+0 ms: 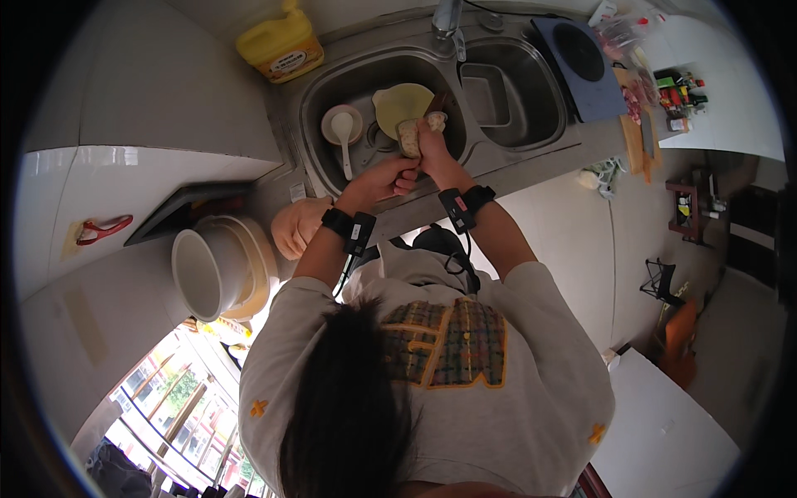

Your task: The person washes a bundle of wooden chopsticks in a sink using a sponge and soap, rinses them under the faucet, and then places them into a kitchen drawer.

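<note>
Both my hands are over the left sink basin (309,108). My right hand (434,149) is closed around a pale, lumpy piece of food (408,137); its cut-looking end (436,121) resembles lotus root, but the kind is unclear. My left hand (390,178) has curled fingers close to the lower end of that piece; what they pinch is hidden. Beyond my hands lies a pale yellow bowl (398,101), with a dark brown strip (437,101) I cannot identify at its right. A small bowl (355,114) with a white spoon (343,133) sits to the left.
The faucet (446,21) stands behind the basins. In the right basin is a rectangular tray (485,93). A yellow jug (281,46) occupies the back left corner. At the right are a blue-grey cooktop (579,62), a cutting board (633,148) and a knife (647,137).
</note>
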A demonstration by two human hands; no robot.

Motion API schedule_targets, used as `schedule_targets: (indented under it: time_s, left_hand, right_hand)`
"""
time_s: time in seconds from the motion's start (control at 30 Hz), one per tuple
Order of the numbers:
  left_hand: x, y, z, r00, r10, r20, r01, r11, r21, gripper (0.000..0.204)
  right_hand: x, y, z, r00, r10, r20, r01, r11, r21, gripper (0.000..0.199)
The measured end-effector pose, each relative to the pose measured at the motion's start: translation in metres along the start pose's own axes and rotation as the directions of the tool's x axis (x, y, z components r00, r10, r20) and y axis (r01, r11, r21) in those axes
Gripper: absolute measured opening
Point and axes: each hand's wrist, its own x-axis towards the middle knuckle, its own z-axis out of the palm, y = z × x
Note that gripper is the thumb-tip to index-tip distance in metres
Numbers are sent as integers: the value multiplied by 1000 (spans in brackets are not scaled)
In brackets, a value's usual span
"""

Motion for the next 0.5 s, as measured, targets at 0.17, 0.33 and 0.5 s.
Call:
schedule_targets:
  time_s: [0.17, 0.33, 0.5]
  left_hand:
    - [-18, -10, 3, 990, -109, 94, 107, 994, 31, 14]
    - [-13, -11, 2, 973, -213, 92, 194, 965, 176, 12]
    - [7, -5, 15, 993, -74, 97, 69, 996, 49, 10]
  right_hand:
    - [23, -32, -44, 974, -157, 160, 160, 987, -4, 30]
    - [-1, -41, -43, 994, -105, -21, 107, 988, 112, 28]
    - [-23, -22, -22, 999, -37, 35, 35, 997, 61, 28]
